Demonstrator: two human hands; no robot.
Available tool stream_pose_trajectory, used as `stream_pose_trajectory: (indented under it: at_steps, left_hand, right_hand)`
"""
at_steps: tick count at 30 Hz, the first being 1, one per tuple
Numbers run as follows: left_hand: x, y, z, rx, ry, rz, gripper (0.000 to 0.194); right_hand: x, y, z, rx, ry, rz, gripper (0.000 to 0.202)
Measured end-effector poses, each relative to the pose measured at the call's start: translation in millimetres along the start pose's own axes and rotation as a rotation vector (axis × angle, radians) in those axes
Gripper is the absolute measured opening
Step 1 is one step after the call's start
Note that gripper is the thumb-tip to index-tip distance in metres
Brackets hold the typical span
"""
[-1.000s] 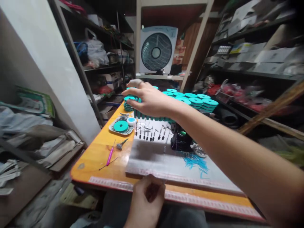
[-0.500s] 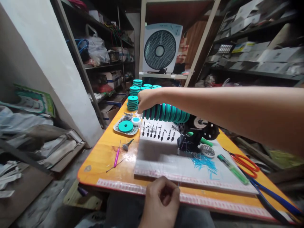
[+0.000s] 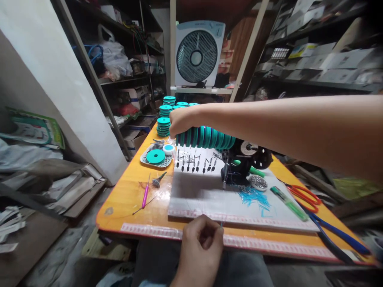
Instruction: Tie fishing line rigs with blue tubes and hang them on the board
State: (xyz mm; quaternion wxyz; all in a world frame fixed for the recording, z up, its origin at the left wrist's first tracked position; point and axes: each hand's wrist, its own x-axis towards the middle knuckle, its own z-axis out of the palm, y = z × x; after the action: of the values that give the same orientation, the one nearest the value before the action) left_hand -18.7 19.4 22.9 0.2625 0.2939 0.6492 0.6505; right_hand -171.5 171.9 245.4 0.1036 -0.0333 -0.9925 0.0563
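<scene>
My R hand [image 3: 181,120] at the L end of the green spool row [image 3: 206,137].
Fingers curled, can't tell if holding anything. My L hand [image 3: 202,247] pinches thin thread [image 3: 222,225] nr tbl [image 3: 116,203] edge. Row's beside blk machine [image 3: 236,175], above the white board [image 3: 191,199].

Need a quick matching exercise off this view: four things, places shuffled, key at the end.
1. left hand
2. right hand
3. fan
4. pink-handled tool

A. upright, beyond the table
B. by the left end of the row of green discs
C. lying on the wood, left of the white board
D. fingertips pinched, at the table's near edge

Pairs: 1-D, 2-B, 3-A, 4-C
</scene>
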Motion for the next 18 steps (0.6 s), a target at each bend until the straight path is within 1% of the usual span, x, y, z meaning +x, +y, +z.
stream_pose_trajectory:
  at_steps: [2, 3, 5, 6, 7, 8, 9, 10, 12, 13, 15, 18]
  left_hand:
    - [-1, 2, -0.1, 0.002, 0.001, 0.002, 0.022]
    - [-1, 3, -0.2, 0.000, 0.004, 0.003, 0.022]
    - [-1, 5, -0.7, -0.011, 0.010, 0.009, 0.022]
    - [-1, 6, -1.1, -0.018, 0.012, 0.012, 0.023]
    - [-2, 8, -1.8, -0.026, 0.014, 0.016, 0.023]
    - [-2, 9, -2.6, -0.032, 0.015, 0.021, 0.022]
    - [-3, 10, -3.7, -0.033, 0.013, 0.027, 0.021]
    - [-4, 11, -4.8, -0.026, 0.010, 0.037, 0.020]
    - [-7, 14, -7.0, 0.016, 0.002, 0.067, 0.021]
    - [-8, 15, -7.9, 0.049, 0.000, 0.082, 0.023]
    - [-11, 18, -9.2, 0.119, 0.002, 0.107, 0.024]
    - [-14, 22, -10.9, 0.210, -0.003, 0.135, 0.023]
  right_hand:
    - [-12, -1, -2, 0.000, 0.045, -0.034, 0.023]
    - [-24, -2, -4, 0.006, 0.090, -0.070, 0.028]
    - [-61, -4, -3, 0.051, 0.220, -0.204, 0.033]
    - [-85, -4, -1, 0.115, 0.304, -0.326, 0.028]
    - [-111, -4, 2, 0.190, 0.313, -0.430, 0.026]
    - [-137, -2, 8, 0.251, 0.258, -0.490, 0.025]
    - [-163, 0, 15, 0.270, 0.188, -0.511, 0.023]
    - [-187, 4, 23, 0.243, 0.086, -0.508, 0.024]
    - [-225, 13, 41, 0.228, -0.008, -0.418, 0.027]
    - [-238, 18, 50, 0.243, -0.010, -0.368, 0.028]
    - [-255, 26, 66, 0.315, 0.029, -0.318, 0.026]
    - [-262, 33, 83, 0.420, 0.134, -0.292, 0.020]
